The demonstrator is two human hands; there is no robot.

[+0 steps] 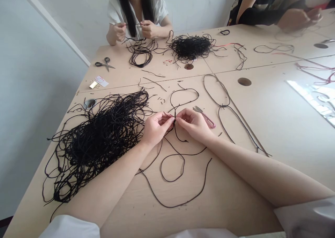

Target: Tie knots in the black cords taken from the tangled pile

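Between left hand (157, 125) and right hand (193, 124), black cord (175, 111) (looped beyond) runs near-to-far.

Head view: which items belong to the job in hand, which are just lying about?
In the job:
black cord, pinched by left hand and right hand
probably heaped cords and pink-handled snips, both nearby

Apparently lying about:
black scissors
paper slip
glossy sheet

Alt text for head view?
Bare left hand and right hand pinch a thin, knotted black cord over a pale tan table. A large tangled heap of black cords lies to the left; pink-handled metal snips lie beside the right hand. Opposite, another person holds a dark cord.
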